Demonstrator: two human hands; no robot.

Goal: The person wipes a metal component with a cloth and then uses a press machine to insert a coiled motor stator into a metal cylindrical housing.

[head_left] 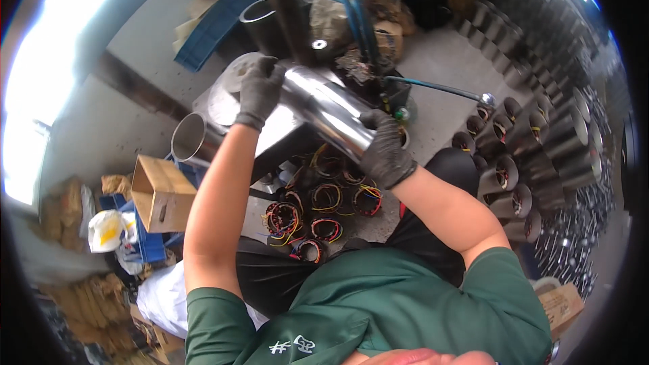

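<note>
A shiny metal tube (pixel 328 105) lies slanted in front of me, its near end toward my right. My right hand (pixel 387 152), in a dark grey glove, is wrapped round that near end. My left hand (pixel 260 93), gloved alike, is at the tube's far end, above a round metal plate (pixel 233 84). Its fingers are curled in; whether they grip the tube's rim or something small is hidden. Below the tube, several wound motor stators (pixel 326 197) with coloured wires stand on the floor between my legs.
Many metal tubes (pixel 564 128) stand in rows at the right, some with wires inside, beside a heap of metal shafts (pixel 568 243). A blue-handled lever (pixel 439 86) juts out right of a dark post (pixel 284 10). An open cardboard box (pixel 162 196) and another tube (pixel 189 138) are at the left.
</note>
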